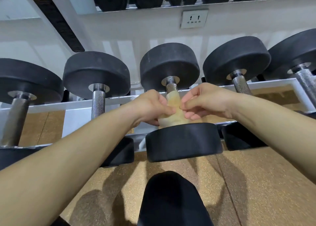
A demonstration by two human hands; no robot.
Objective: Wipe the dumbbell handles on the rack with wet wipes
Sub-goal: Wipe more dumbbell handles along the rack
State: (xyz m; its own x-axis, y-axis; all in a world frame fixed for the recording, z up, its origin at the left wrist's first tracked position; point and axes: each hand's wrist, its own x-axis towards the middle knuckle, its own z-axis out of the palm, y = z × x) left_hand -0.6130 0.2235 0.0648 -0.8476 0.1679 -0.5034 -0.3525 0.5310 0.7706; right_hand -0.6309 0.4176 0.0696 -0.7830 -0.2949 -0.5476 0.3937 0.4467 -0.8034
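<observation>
**Head view:** A wipe (pixel 172 104) is held wrapped around the handle (pixel 171 87) of the middle dumbbell on the rack (pixel 51 106). It is pinched from both sides. The left hand (pixel 150 104) is closed on its left edge, thumb and curled fingers pressed into the cloth. The right hand (pixel 206 99) is closed on its right edge between thumb and fingertips. The two pinches nearly meet over the top of the handle.

Beyond the grip, a short stretch of bare knurled steel shows before the far head (pixel 169 66). Just below the grip, the wipe is bunched against the near head (pixel 183 140), and its lower end is hidden there. Well apart on either side of the grip, a left handle (pixel 98 102) and a right handle (pixel 240 85) are seen bare.

The wrap is judged to be at the setting or tightening stage, with the rub along the handle not yet made. The wipe could be snagged and torn by the knurling if it is dragged too tightly. It could also slip round the steel without cleaning if it is held too loosely. The bare stretch beyond the grip could be missed if the stroke is stopped short. Fingertips could be jammed against the near head.
</observation>
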